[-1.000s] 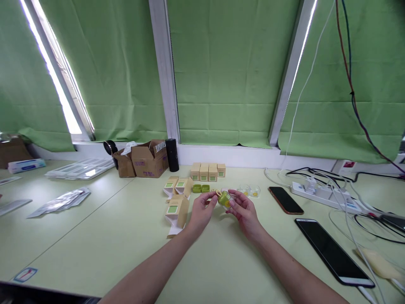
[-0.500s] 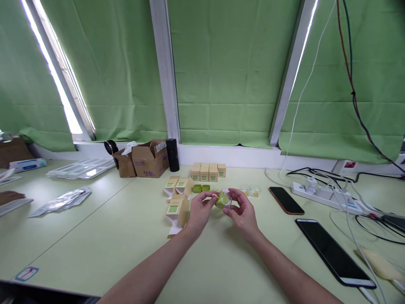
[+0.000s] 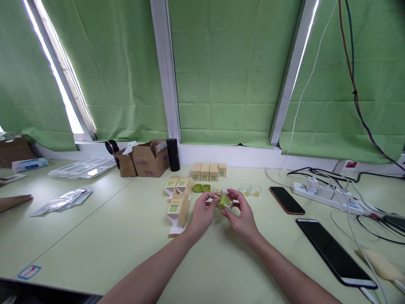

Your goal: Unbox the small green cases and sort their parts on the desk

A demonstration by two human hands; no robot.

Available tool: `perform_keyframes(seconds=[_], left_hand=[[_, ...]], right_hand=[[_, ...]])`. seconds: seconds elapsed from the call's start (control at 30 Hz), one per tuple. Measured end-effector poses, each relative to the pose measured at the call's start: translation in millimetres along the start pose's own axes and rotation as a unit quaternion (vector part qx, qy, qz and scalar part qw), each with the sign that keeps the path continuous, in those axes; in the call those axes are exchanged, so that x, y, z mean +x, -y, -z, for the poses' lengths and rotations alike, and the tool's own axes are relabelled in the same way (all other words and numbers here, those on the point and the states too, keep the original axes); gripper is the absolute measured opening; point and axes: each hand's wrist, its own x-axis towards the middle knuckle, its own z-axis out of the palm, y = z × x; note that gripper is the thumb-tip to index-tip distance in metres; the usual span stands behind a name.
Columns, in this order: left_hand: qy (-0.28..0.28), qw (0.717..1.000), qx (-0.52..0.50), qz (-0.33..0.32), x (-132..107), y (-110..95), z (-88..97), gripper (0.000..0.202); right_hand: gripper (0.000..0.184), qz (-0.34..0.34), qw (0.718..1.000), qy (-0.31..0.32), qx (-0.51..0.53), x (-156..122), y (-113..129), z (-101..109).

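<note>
While both forearms reach in over the pale counter [image 3: 221, 270], the left hand [image 3: 203, 210] and the right hand [image 3: 243, 214] meet at a small green container [image 3: 224, 202] with a clear end. From where I stand, it sits between the fingertips of the two hands, held just above the surface. The left grip is closed in a pinch at its green end, beside a pale loop [image 3: 217, 197]; the right grip is nearly closed too, thumb and fingers curled about the clear end.

Left of the hands stand three opened cartons [image 3: 182, 207], flaps out, each with a green patch. Two green pieces [image 3: 201, 188] lie side by side just beyond the left hand, and behind them four small boxes [image 3: 205, 172] stand in a row. Past the right hand I see two clear cups [image 3: 255, 191] with yellow in them. Farther right rest a smaller phone [image 3: 287, 200] and a larger phone [image 3: 335, 252], near a white power strip [image 3: 327, 198]. At the far left edge, part of another person's hand [image 3: 14, 203] shows.
</note>
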Motion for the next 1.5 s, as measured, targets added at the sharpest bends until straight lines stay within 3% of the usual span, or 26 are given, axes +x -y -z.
perform_keyframes(seconds=[0.6,1.5], left_hand=[[0.006,1.0,-0.013,0.003,1.3,-2.2,-0.8,0.03],[0.003,1.0,0.01,0.008,-0.4,3.3,-2.3,0.024]], right_hand=[[0.056,-0.006,1.0,-0.012,0.008,2.2,-1.4,3.4],[0.055,-0.011,1.0,-0.001,-0.006,0.7,-1.2,0.4]])
